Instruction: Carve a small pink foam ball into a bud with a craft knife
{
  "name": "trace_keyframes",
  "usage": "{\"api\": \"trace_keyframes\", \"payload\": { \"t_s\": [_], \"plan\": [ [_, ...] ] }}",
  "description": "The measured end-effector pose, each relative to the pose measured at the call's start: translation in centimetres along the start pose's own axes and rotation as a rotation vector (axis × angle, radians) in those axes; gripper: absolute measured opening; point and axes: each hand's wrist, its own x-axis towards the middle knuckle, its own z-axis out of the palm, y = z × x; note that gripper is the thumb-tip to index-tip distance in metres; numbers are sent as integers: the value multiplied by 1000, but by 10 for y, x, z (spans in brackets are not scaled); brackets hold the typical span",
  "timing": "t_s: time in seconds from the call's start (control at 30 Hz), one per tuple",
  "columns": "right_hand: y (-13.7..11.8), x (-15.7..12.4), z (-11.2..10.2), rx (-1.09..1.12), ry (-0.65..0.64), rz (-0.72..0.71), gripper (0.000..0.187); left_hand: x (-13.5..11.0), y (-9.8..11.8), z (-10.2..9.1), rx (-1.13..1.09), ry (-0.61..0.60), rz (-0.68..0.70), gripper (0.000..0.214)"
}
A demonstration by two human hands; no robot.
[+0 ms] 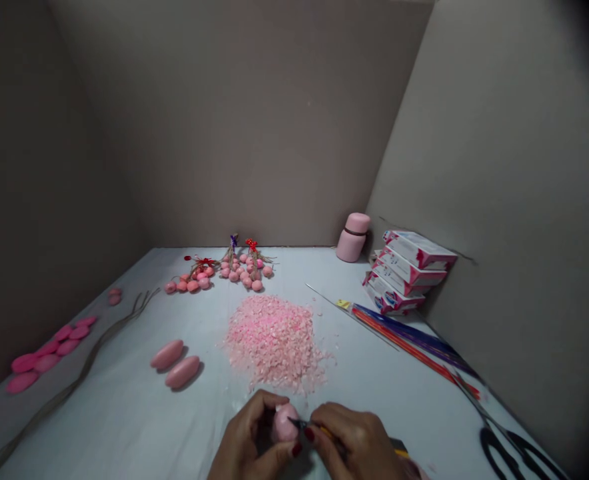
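Note:
My left hand [252,437] is closed round a small pink soap piece [284,423] at the table's near edge. My right hand [357,443] grips a thin cutter with a yellow handle [324,432], its tip touching the pink piece. Just beyond my hands lies a heap of pink shavings [274,340]. Two whole pink oval soaps [174,363] lie to the left of the heap.
Bunches of small pink balls on twine [224,270] lie at the back. A pink flask [353,237] and stacked soap boxes [407,270] stand back right. Coloured sticks [414,343] and black scissors [509,447] lie right. Pink petals [49,350] and wires [74,380] lie left.

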Motion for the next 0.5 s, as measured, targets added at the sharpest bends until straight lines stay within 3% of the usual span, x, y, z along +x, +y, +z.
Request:
{"api": "trace_keyframes", "payload": {
  "t_s": [0.17,0.37,0.5],
  "plan": [
    [10,3,-2,-47,90,165,35,0,-1,0,-76,-19,-44,30],
    [8,1,1,-4,85,98,35,6,-3,-2,-286,50,-161,37],
    [4,1,2,17,89,65,33,7,2,0,-308,84,-177,33]
  ]
}}
